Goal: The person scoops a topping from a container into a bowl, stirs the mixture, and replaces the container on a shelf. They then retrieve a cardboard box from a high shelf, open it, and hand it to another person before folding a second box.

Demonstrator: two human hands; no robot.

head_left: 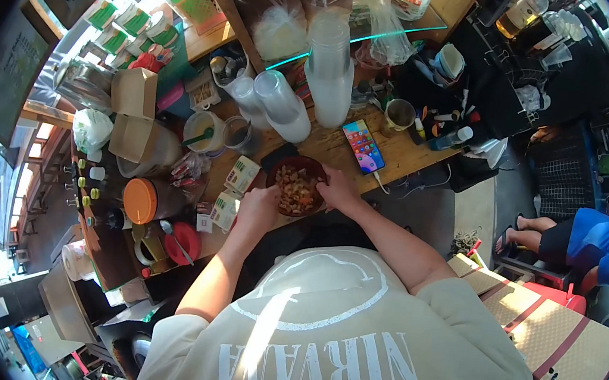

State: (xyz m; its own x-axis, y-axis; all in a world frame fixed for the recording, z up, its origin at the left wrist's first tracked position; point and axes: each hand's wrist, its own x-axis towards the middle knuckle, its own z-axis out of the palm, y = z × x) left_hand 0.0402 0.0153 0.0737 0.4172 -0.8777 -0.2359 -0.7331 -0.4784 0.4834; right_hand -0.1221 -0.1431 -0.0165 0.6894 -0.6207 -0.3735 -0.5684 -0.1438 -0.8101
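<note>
A dark red bowl [311,162] of chopped, brownish food pieces [297,187] is at the front edge of the wooden counter, close to my body. My left hand [261,206] is closed on the bowl's left side. On the opposite side my right hand [336,191] grips the rim, its thumb near the food. The undersides of both hands are hidden. Small printed cards or packets [242,174] lie just left of the bowl. A lit smartphone [363,146] with a cable plugged in rests beyond my right hand.
Stacked clear plastic cups [328,80] stand behind the bowl. To the left are an orange-lidded jar [139,200], a red plate [183,242] with a spoon, an open cardboard box [130,139] and a tub [204,132]. A person in blue [599,242] bends down at far right.
</note>
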